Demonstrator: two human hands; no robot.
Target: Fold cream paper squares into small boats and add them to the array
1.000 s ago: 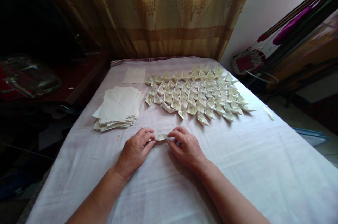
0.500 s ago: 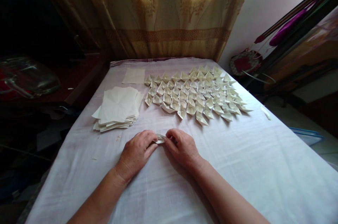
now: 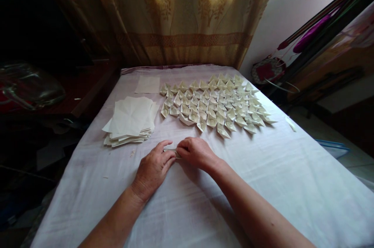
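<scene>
My left hand [image 3: 153, 169] and my right hand [image 3: 196, 152] meet near the middle of the table on a small folded paper piece [image 3: 171, 151], which they press flat against the white cloth [image 3: 277, 170]. Only a thin strip of that piece shows between the fingers. Both hands have their fingers closed on it. Beyond them lie several finished folded paper boats [image 3: 216, 104], set out in rows. A stack of flat paper sheets [image 3: 131, 119] sits to the left of the boats.
A single loose sheet [image 3: 147, 84] lies at the far left of the table. A patterned curtain [image 3: 181, 14] hangs behind. Dark furniture with a glass vessel [image 3: 29, 84] stands at left. Poles and a bag [image 3: 269, 69] are at right.
The two hands have drawn together over the paper piece, my right hand sliding left. The piece, spread out between the fingers before, is now nearly covered and flattened.
</scene>
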